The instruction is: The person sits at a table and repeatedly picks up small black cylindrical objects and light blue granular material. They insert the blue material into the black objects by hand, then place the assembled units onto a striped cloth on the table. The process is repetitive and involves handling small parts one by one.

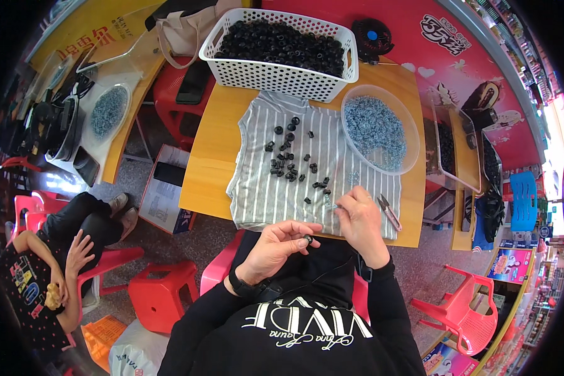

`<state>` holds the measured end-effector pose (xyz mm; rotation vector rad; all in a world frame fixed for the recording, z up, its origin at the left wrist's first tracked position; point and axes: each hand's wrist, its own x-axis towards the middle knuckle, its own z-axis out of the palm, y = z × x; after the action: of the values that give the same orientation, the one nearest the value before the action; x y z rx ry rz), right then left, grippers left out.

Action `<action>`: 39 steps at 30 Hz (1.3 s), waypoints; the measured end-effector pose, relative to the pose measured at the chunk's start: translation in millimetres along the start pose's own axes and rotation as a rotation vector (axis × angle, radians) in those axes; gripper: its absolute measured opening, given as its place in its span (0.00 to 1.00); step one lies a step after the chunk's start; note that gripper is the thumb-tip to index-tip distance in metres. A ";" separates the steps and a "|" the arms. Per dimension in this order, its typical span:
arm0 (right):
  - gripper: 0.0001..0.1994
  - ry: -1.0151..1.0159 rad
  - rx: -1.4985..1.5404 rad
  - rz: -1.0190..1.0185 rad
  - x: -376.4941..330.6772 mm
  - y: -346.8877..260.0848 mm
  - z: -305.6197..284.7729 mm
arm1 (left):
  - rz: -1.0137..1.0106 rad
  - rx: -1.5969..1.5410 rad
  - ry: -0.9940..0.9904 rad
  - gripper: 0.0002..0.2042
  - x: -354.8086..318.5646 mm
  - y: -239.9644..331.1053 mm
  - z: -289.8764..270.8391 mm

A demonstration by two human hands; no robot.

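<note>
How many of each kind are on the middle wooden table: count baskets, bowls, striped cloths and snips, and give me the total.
White basket: 1
Clear bowl: 1
Striped cloth: 1
Snips: 1
Total: 4

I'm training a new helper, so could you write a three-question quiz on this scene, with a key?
1. Which hand pinches a black piece?
2. The bowl nearest the right hand holds beads that are: a) red, b) bluish, c) yellow.
3. True or false: the snips lie to the left of the right hand.

Key:
1. The left hand.
2. b.
3. False; the snips lie to its right.
</note>
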<state>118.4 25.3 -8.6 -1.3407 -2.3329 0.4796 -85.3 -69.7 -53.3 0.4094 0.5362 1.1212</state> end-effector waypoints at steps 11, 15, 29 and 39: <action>0.07 0.001 -0.068 0.009 29.3 -13.5 14.6 | -0.006 -0.083 -0.053 0.09 -1.2 -0.2 -7.1; 0.07 0.024 -0.101 -0.023 31.5 -11.6 22.1 | 0.007 -0.172 -0.058 0.09 -1.4 0.7 -9.2; 0.04 0.155 0.287 0.052 -20.5 19.0 -5.7 | 0.009 -0.195 -0.016 0.10 7.5 -7.1 3.9; 0.05 0.160 -0.097 -0.033 -33.3 13.6 1.3 | 0.025 -0.156 -0.039 0.10 9.5 -6.4 7.6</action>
<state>142.8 2.6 -22.1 -1.3294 -2.2679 0.2419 -72.9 -63.7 -52.7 0.3025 0.4071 1.1685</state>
